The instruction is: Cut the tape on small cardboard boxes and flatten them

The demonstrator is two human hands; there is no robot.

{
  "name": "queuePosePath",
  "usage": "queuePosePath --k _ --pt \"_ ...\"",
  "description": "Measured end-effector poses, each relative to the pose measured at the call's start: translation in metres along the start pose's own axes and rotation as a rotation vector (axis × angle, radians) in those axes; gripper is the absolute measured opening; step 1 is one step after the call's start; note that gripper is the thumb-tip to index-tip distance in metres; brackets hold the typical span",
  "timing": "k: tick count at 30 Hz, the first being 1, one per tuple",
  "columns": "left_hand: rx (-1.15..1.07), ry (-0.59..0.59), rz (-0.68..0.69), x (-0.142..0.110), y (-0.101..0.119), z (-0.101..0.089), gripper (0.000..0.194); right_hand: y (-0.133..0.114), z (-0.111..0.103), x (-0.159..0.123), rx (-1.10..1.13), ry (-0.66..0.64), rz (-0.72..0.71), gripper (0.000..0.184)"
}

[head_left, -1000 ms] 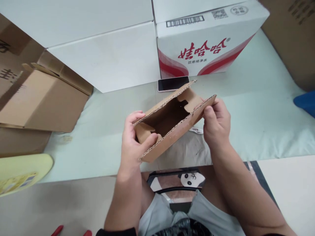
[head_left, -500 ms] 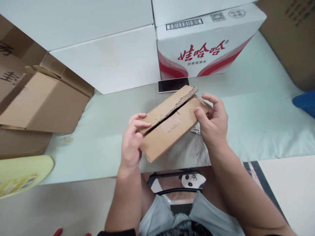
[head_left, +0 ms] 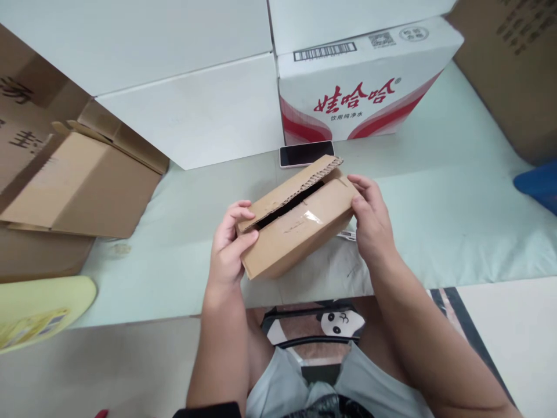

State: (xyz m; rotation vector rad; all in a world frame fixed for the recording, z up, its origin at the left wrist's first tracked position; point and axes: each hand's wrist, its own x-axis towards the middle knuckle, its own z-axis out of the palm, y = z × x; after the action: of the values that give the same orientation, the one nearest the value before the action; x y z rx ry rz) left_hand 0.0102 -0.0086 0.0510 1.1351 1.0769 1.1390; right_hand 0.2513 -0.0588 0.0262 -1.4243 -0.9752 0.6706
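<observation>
A small brown cardboard box [head_left: 300, 223] is held between my two hands, tilted, with its flaps parted by a dark gap along the top. My left hand [head_left: 230, 244] grips the box's left end, fingers at the raised flap and thumb on the near flap. At the right end, my right hand [head_left: 373, 217] is closed on the corner, fingers behind and thumb in front. Clear tape shines on the near flap. Just under the right side of the box, a small silvery-white object [head_left: 347, 234] lies partly hidden on the cloth; its kind cannot be made out.
A phone [head_left: 306, 154] lies behind the box, in front of a white and red carton [head_left: 348, 104]. Large cardboard boxes [head_left: 87, 180] stand at left. A yellow-green container [head_left: 47, 305] is at lower left, a blue object [head_left: 537, 184] at right. Pale green cloth [head_left: 456, 232] covers the surface.
The gap between the flaps has widened. The box has turned to show more of its near side. My right hand has closed more on its end, and my left thumb has come onto the near flap.
</observation>
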Motion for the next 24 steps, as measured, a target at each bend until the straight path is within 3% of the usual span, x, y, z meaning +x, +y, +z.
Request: queuePosePath --k 7,24 --pt "-0.169 0.166 -0.046 0.011 -0.001 -0.008 0.032 0.001 -0.002 0.001 0.056 -0.06 0.216 0.037" --pt "-0.143 0.143 -0.02 0.013 -0.006 -0.009 0.029 0.001 -0.004 0.002 0.041 -0.094 0.272 0.031"
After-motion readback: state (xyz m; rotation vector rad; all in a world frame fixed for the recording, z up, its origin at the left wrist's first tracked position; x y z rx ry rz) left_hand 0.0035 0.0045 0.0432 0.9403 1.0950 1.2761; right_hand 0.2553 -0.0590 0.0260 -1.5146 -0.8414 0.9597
